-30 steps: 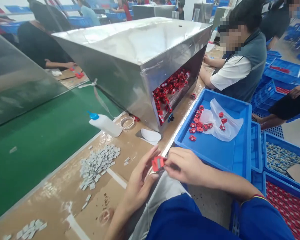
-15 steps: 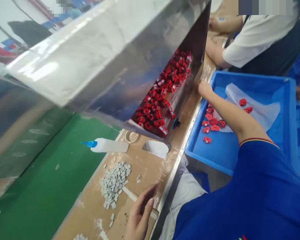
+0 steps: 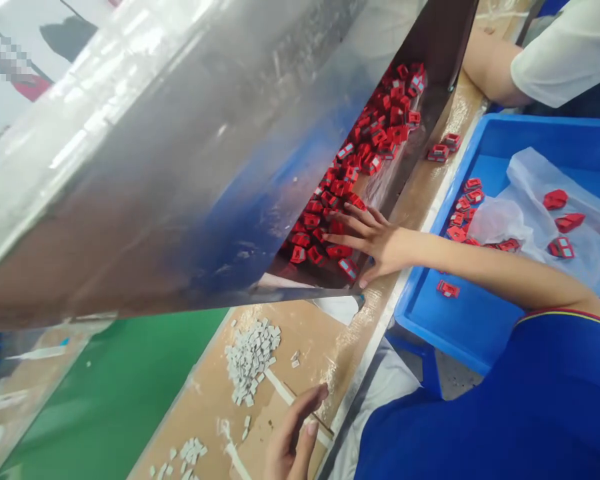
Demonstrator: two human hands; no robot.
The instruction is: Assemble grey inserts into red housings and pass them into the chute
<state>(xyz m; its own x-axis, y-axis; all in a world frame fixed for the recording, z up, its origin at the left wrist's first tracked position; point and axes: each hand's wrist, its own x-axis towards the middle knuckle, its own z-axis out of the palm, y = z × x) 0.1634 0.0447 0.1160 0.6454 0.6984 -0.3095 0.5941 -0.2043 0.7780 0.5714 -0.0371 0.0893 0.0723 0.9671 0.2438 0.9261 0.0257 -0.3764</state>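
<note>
My right hand [image 3: 375,243] reaches into the opening of a metal bin [image 3: 145,200], fingers spread over a pile of small red plastic pieces [image 3: 380,133] that look like toy car bodies. Its fingertips are on or just above the nearest pieces. My left hand [image 3: 297,433] hovers over the bench with fingers curved and thumb apart, and nothing shows in it. Close by lies a heap of small grey-white pieces [image 3: 253,357]. Two red pieces [image 3: 439,153] rest on the bench strip between the bin and a blue tray [image 3: 430,320].
Inside the tray are more red pieces [image 3: 447,289] and a translucent plastic sheet [image 3: 525,177]. A white scoop-like object [image 3: 337,308] lies partly under the bin's corner. A second grey-white heap [image 3: 193,453] is lower on the bench. A co-worker's arm [image 3: 495,67] is at the upper right.
My right hand has moved from a fist at the bench edge into the bin opening, fingers now spread. Two red pieces now show on the bench edge. My left hand stays nearly the same.
</note>
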